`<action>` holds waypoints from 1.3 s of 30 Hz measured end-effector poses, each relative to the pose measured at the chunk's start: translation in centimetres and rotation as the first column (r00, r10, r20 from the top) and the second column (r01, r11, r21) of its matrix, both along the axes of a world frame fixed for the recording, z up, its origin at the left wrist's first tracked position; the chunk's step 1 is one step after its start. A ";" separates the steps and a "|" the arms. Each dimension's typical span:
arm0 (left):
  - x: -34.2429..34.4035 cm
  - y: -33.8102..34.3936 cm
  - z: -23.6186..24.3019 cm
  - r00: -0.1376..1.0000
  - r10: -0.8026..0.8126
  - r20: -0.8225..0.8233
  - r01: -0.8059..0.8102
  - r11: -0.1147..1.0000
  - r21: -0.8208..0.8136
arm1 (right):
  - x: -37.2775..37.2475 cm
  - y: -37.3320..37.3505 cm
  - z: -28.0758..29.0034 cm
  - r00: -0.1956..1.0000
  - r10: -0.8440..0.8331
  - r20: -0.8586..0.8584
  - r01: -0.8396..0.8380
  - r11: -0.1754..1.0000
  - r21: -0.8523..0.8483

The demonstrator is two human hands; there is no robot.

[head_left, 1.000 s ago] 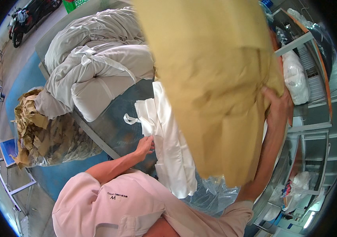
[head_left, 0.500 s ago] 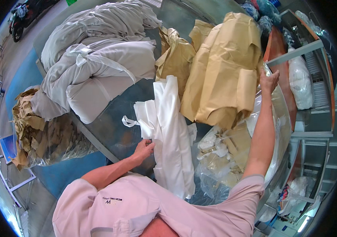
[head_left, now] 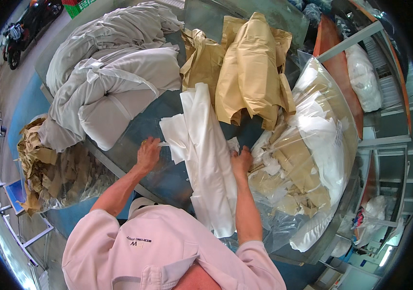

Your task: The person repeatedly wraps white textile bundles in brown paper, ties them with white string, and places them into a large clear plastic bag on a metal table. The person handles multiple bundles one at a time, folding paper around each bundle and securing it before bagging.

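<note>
A long folded white fabric piece [head_left: 206, 164] lies lengthways on the grey work surface [head_left: 138, 130]. My left hand [head_left: 149, 153], at its left, pinches a short white tie [head_left: 164, 144] beside the folds. My right hand [head_left: 241, 160] is at the fabric's right edge, fingers curled near a small white tab [head_left: 233, 144]; what they grip is too small to make out. Beyond the fabric lie a brown paper sheet folded over in long creases [head_left: 247, 72] and crumpled brown paper [head_left: 200, 58]. To the right is a clear plastic bag [head_left: 313, 159] with white material and brown paper inside.
A large heap of grey-white fabric [head_left: 114, 87] lies upper left. A bag of crumpled brown paper [head_left: 46, 164] is at far left. Metal frames [head_left: 349, 41] with orange panels and wrapped white bundles [head_left: 363, 77] line the right. A parked motorbike [head_left: 22, 34] stands top left.
The big brown paper has been laid down farther back and released. My right hand came down to the white fabric's right side; my left moved up and left onto the tie.
</note>
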State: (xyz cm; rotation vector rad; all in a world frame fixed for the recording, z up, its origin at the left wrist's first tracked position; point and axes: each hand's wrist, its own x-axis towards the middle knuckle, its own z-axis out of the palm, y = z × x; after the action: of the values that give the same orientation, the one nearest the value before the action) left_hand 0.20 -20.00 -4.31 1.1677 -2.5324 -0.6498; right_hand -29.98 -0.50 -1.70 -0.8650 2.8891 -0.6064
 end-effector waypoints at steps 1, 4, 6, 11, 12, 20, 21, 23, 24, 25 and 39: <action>0.4 0.2 -0.3 0.996 -0.019 0.085 0.012 0.996 0.083 | 0.7 0.0 -1.2 0.998 -0.058 0.032 0.056 0.996 0.076; 1.8 1.9 -0.3 0.983 -0.068 0.170 0.055 0.995 0.082 | 1.0 -0.7 -2.5 0.990 -0.137 0.015 0.130 0.964 0.231; 3.7 3.8 0.4 0.942 -0.232 0.243 0.202 0.969 0.143 | 1.3 -0.9 -2.3 0.993 -0.115 0.006 0.111 0.967 0.229; 7.9 8.6 3.0 0.736 -0.596 0.322 0.465 0.790 0.398 | 1.7 2.5 0.6 0.994 0.106 0.039 -0.112 0.963 0.243; 8.1 8.9 3.5 0.704 -0.635 0.317 0.479 0.755 0.448 | 2.1 3.4 1.3 0.991 0.102 0.085 -0.122 0.952 0.282; 6.8 7.8 6.7 0.506 -0.793 0.340 0.486 0.588 0.647 | 3.0 13.0 9.7 0.985 -0.064 0.160 -0.012 0.901 0.434; 6.9 7.6 6.9 0.479 -0.793 0.378 0.489 0.598 0.635 | 2.8 14.4 10.5 0.987 -0.088 0.136 0.022 0.904 0.427; 7.7 7.4 7.0 0.415 -0.795 0.443 0.495 0.605 0.623 | 2.1 17.1 11.9 0.963 -0.193 0.186 0.122 0.933 0.338; 8.3 7.0 7.0 0.379 -0.796 0.472 0.498 0.605 0.621 | 1.6 18.3 12.5 0.945 -0.239 0.222 0.171 0.942 0.288; 9.3 6.7 7.1 0.349 -0.794 0.497 0.507 0.607 0.612 | 1.1 19.5 13.0 0.938 -0.263 0.226 0.195 0.939 0.284; 6.7 5.8 17.6 0.847 -0.478 -0.234 0.529 0.801 0.278 | 2.8 14.8 23.2 0.986 0.048 0.160 0.009 0.941 -0.338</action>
State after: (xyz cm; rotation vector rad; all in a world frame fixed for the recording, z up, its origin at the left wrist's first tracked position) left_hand 6.91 -14.15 13.31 0.4667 -2.6706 -1.2878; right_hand -27.20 14.28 21.53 -0.8292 2.6640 -1.1396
